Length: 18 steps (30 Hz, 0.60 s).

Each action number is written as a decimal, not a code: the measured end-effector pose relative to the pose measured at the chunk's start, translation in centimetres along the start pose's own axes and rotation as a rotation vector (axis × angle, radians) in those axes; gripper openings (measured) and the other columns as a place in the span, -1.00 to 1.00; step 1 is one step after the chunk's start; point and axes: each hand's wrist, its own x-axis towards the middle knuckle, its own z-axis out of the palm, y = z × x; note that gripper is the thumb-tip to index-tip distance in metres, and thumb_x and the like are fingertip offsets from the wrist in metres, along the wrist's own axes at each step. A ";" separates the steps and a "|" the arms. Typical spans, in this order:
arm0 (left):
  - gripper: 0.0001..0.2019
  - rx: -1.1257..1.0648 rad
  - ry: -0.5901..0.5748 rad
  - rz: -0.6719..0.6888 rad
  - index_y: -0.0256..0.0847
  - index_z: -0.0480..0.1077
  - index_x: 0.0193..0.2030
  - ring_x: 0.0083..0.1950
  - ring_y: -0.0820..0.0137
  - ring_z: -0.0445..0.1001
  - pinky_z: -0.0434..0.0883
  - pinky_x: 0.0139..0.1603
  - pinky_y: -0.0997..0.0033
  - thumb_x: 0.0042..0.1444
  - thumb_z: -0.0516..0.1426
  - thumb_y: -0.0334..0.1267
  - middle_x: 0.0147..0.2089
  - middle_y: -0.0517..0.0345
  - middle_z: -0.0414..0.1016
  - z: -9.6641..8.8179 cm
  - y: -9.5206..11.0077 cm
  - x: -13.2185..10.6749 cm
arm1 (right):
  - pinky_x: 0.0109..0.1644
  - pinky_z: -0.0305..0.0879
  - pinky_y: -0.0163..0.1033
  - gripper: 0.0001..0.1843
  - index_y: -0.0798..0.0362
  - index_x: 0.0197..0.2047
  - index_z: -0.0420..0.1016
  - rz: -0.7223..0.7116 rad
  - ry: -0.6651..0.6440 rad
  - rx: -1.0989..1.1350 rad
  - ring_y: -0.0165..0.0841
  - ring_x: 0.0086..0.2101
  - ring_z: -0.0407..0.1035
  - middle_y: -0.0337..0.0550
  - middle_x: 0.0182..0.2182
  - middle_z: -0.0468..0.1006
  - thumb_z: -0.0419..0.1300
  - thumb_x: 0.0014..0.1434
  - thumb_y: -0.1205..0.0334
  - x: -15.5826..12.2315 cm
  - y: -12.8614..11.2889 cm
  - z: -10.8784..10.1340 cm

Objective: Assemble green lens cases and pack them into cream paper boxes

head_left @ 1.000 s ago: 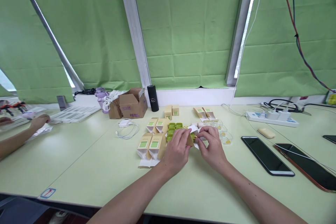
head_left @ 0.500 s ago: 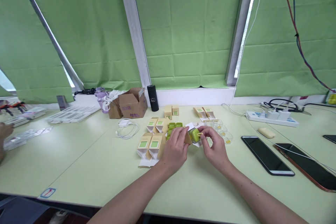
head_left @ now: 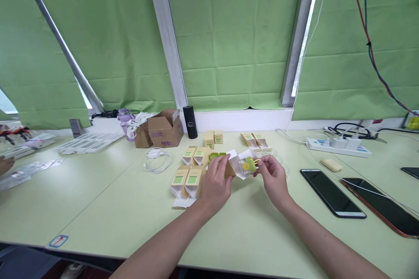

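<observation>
My left hand [head_left: 214, 185] is closed around a small kraft-paper box [head_left: 231, 168], whose white flaps spread open toward the right. Just outside that opening is a small clear container with a green lid [head_left: 250, 165] and a yellow spot in its clear part. My right hand [head_left: 274, 181] pinches the yellowish loop at its lid end. Left of my left hand stand several kraft boxes with green labels [head_left: 185, 179], their white flaps folded out. Green lidded pieces [head_left: 217, 155] sit behind my left hand, partly hidden. Clear containers [head_left: 278, 159] lie behind my right hand.
Two phones [head_left: 332, 193] lie at the right, near a power strip [head_left: 338, 147] and a cream oval object [head_left: 331, 165]. At the back are a cardboard box [head_left: 165, 129] and a black cylinder [head_left: 190, 122]. A coiled white cable [head_left: 159, 160] lies left; another person's hand [head_left: 5, 165] is far left.
My right hand has moved right, drawing the green-lidded container out of the box. Its clear part now shows. The box's white flaps are more visible. The other person's hand has shifted.
</observation>
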 end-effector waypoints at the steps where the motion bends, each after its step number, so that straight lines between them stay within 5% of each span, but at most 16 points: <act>1: -0.30 -0.012 0.006 -0.027 -0.02 0.12 0.53 0.34 0.03 0.42 0.49 0.30 -0.07 0.30 0.18 -0.42 0.29 -0.13 0.41 0.0 0.0 0.0 | -0.37 0.45 -0.20 -0.52 -0.03 -0.27 0.45 0.012 0.013 0.025 -0.33 -0.47 0.43 -0.22 -0.46 0.55 0.36 0.22 -0.29 0.1 -0.1 -0.1; 10: -0.33 -0.259 0.071 -0.340 0.03 0.21 0.50 0.42 0.00 0.37 0.50 0.31 -0.08 0.29 0.26 -0.28 0.43 -0.11 0.33 0.2 -0.7 0.4 | -0.38 0.40 -0.23 -0.51 -0.02 -0.32 0.48 0.093 0.060 0.077 -0.29 -0.41 0.47 -0.12 -0.37 0.67 0.45 0.05 -0.26 0.9 0.3 -0.7; 18: -0.33 -0.723 0.145 -0.530 -0.02 0.18 0.46 0.32 0.11 0.49 0.61 0.14 0.13 0.29 0.31 -0.11 0.32 -0.12 0.45 0.6 -0.4 1.1 | -0.23 0.41 -0.12 -0.55 -0.02 -0.39 0.50 0.161 -0.078 -0.128 -0.16 -0.33 0.54 -0.04 -0.36 0.69 0.41 0.00 -0.24 1.3 1.6 -0.7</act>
